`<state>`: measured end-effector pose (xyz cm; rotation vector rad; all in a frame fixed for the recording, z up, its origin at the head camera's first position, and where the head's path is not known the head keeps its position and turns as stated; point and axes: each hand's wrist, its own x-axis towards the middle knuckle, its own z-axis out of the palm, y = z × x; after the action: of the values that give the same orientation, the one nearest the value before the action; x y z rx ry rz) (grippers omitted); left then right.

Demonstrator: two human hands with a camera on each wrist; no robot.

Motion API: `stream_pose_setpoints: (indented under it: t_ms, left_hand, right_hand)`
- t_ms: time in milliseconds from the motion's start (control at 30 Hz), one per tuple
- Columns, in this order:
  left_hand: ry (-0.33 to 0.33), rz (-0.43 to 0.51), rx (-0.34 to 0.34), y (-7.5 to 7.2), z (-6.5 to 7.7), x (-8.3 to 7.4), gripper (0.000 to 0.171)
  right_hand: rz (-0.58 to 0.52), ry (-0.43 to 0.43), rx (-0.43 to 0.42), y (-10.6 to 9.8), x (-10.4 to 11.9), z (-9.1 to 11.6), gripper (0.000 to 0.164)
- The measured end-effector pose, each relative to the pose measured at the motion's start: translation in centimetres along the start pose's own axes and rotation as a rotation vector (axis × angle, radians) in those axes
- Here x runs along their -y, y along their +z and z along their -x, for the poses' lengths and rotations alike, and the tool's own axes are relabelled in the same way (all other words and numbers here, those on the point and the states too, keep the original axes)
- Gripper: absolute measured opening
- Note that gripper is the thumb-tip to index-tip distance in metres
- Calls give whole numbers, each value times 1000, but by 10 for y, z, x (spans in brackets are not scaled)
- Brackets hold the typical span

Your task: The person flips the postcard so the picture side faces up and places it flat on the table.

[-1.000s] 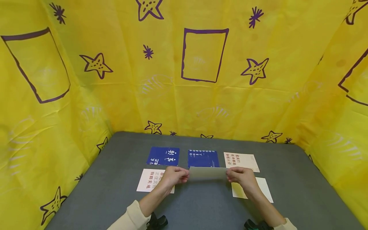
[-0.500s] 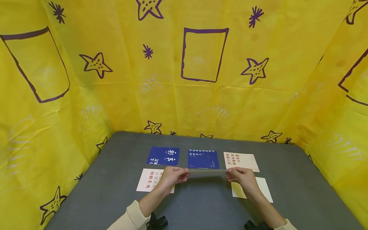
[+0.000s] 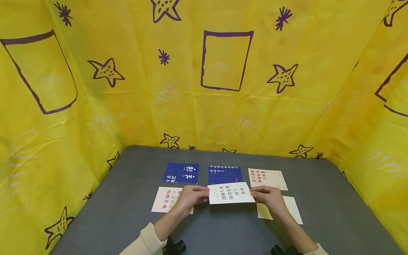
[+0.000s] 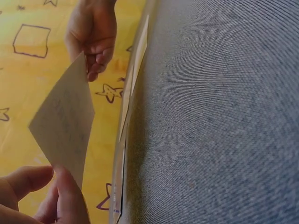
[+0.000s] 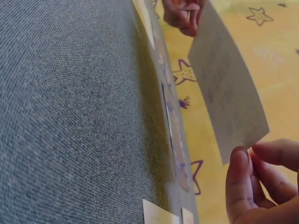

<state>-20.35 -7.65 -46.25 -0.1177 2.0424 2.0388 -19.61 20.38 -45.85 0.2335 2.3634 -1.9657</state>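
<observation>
A white card (image 3: 230,193) printed with dark characters is held up off the table between both hands, its printed face toward the head camera. My left hand (image 3: 192,197) pinches its left edge between thumb and fingers. On the opposite edge, my right hand (image 3: 270,199) pinches it the same way. Both wrist views show the card (image 4: 67,116) raised above the grey surface, tilted. Behind it lies a blue card (image 3: 225,174), its near edge covered by the white one. A pink card (image 3: 163,200) is partly hidden by my left hand, and a pale yellow card (image 3: 292,209) by my right.
At the back left of the dark grey table (image 3: 223,233) lies another blue card (image 3: 181,173) with white characters. A cream card (image 3: 267,179) with reddish characters lies at the back right. Yellow cloth (image 3: 140,117) with purple drawings walls in the back and sides.
The held card has turned in my fingers: a plain face showed first, then it stood edge-on, and now its printed face is visible. Both hands stay nearly in place.
</observation>
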Motion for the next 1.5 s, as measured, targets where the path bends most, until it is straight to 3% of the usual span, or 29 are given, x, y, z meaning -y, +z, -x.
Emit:
stream_pose_setpoints:
  t_ms: [233,633,933,1500]
  left_hand:
    - [18,50,10,2,1,1,31]
    - [46,48,-52,6,0,4,34]
    - [74,5,-85,7,-1,7,34]
    - [92,-60,-82,7,0,8,39]
  right_hand:
    - [51,0,-21,3,-4,0,21]
    - [37,21,-24,7,-6,0,29]
    - [14,41,-15,11,-6,1,33]
    - [38,37,-18,13,-10,0,33]
